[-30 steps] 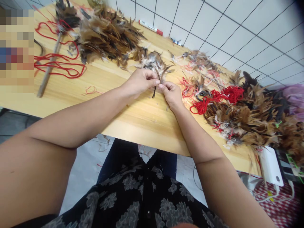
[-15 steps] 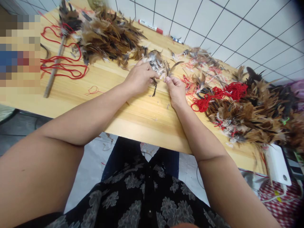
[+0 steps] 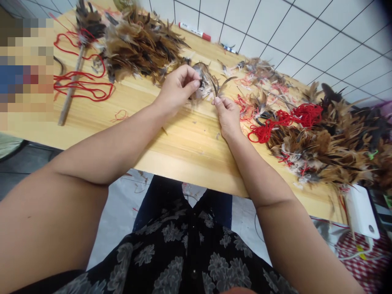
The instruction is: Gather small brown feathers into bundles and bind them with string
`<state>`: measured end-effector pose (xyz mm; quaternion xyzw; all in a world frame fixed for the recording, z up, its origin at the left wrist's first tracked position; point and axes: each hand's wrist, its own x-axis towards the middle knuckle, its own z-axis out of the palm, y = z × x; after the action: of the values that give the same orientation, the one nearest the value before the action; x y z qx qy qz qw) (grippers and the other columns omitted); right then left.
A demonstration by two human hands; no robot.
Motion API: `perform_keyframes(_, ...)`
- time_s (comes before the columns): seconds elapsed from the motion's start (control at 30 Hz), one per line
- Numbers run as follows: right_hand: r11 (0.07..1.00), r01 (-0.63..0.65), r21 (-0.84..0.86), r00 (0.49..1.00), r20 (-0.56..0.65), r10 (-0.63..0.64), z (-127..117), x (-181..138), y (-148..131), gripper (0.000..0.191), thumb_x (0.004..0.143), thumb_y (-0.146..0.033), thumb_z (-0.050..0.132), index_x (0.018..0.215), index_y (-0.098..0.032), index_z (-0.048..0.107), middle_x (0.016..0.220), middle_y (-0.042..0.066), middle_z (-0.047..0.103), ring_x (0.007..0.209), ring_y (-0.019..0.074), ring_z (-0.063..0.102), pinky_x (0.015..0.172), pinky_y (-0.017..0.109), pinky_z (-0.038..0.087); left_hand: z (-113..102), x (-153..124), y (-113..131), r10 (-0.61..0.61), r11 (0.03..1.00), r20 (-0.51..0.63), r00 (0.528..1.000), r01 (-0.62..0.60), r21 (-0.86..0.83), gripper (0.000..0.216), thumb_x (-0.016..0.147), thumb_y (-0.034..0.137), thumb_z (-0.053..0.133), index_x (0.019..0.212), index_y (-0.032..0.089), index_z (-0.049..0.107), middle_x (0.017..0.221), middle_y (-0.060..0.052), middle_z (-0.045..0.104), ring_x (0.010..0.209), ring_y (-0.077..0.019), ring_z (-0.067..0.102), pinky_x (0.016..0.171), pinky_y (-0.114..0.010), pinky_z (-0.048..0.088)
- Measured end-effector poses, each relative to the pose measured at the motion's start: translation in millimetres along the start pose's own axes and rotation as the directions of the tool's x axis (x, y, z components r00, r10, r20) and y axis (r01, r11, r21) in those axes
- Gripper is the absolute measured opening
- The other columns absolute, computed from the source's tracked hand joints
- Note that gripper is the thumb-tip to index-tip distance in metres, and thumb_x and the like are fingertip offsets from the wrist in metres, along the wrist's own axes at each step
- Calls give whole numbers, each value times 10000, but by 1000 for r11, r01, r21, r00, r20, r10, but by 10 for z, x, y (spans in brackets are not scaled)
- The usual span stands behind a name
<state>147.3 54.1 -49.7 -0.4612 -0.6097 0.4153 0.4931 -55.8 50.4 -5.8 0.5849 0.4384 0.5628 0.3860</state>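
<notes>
I am seeing the left hand pinching the near edge of the small feather bundle between thumb and forefinger, the other fingers curling in, while the right hand is pressing its fingertips together on the stems of the curved feathers that are arching up out of that bundle. The bundle is lying mid-table, just between the two hands. Behind the left hand a big heap of brown feathers is crowding close to the bundle, and loops of red cord are trailing around a stick further left. To the right of the right hand a tangle of red yarn is sitting against a long pile of loose feathers. A red-capped marker is lying at the far edge. Everything is resting on a pale wooden table, which is backing onto white tiles. Compared with half a second ago, the left hand is sitting higher and further back on the bundle, the dark feather that was dangling beneath it is gone from view, and the right hand is holding nearly the same spot.
</notes>
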Motion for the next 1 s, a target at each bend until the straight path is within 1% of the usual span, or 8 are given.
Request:
perform_keyframes(0.1, 1000, -19, -8, 1000, -10, 19, 13, -12, -38, 619, 967, -854, 811, 877, -247, 728, 891, 7, 733, 1040, 213, 717, 1051, 378, 598, 24, -17, 28, -87, 987, -25, 996, 83, -134, 727, 580, 821, 1012, 878, 333, 562, 830, 13, 584, 843, -219, 454, 836, -431, 402)
perform_keyframes(0.27, 999, -36, -10, 999, 0, 36, 40, -6, -44, 599, 967, -825, 836, 870, -242, 734, 884, 10, 731, 1032, 221, 712, 1029, 379, 600, 8, -32, -47, -147, 989, 80, 986, 145, 39, 732, 693, 931, 933, 1031, 348, 649, 910, -25, 729, 1161, -331, 636, 935, -507, 451)
perform_keyframes(0.43, 999, -26, -44, 999, 25, 27, 38, 11, -17, 561, 998, -779, 834, 879, -237, 750, 919, 17, 746, 1034, 211, 712, 1023, 369, 601, -50, 69, -246, -113, 991, 94, 989, 104, 88, 619, 640, 704, 981, 961, 339, 597, 846, -13, 683, 870, -250, 560, 807, -496, 524)
perform_keyframes(0.6, 999, -27, -30, 1000, 9, 27, 41, 12, -18, 530, 1012, -740, 839, 862, -240, 748, 916, 16, 765, 1030, 213, 720, 1044, 387, 609, -252, 114, -278, 49, 907, -22, 999, -35, 420, 394, 840, 487, 940, 1007, 314, 627, 1109, -11, 771, 943, -233, 549, 1018, -517, 525)
perform_keyframes(0.7, 999, -49, -19, 999, 0, 49, 50, 4, -42, 500, 1017, -702, 849, 859, -239, 746, 900, 16, 757, 1059, 221, 730, 1064, 388, 613, -349, 104, -173, 205, 813, -103, 973, -111, 572, 261, 925, 281, 859, 1038, 282, 624, 1224, -30, 720, 950, -217, 509, 1031, -474, 508)
perform_keyframes(0.8, 998, -61, -4, 998, -9, 61, 55, 2, -50, 481, 1020, -672, 861, 857, -234, 745, 886, 13, 743, 1081, 229, 731, 1071, 394, 622, -370, 112, -99, 276, 716, 76, 958, -257, 649, 184, 906, 183, 786, 1017, 279, 675, 1161, -56, 698, 974, -245, 517, 1051, -474, 517)
perform_keyframes(0.9, 998, -57, -15, 998, -18, 57, 48, 15, -3, 486, 1025, -680, 859, 868, -230, 758, 863, 8, 706, 1079, 231, 723, 1054, 398, 629, -335, 102, -116, 133, 636, 351, 927, -351, 688, 206, 886, 164, 769, 1040, 298, 794, 1117, -72, 705, 1081, -294, 554, 1139, -502, 494)
perform_keyframes(1.0, 999, -17, -36, 1000, -17, 16, 33, 40, 79, 525, 1024, -729, 839, 890, -226, 769, 848, -1, 680, 1020, 211, 698, 1019, 385, 626, -291, 47, -152, -4, 668, 390, 921, -288, 687, 240, 892, 145, 753, 1076, 261, 852, 1130, -78, 715, 1181, -314, 573, 1206, -496, 470)
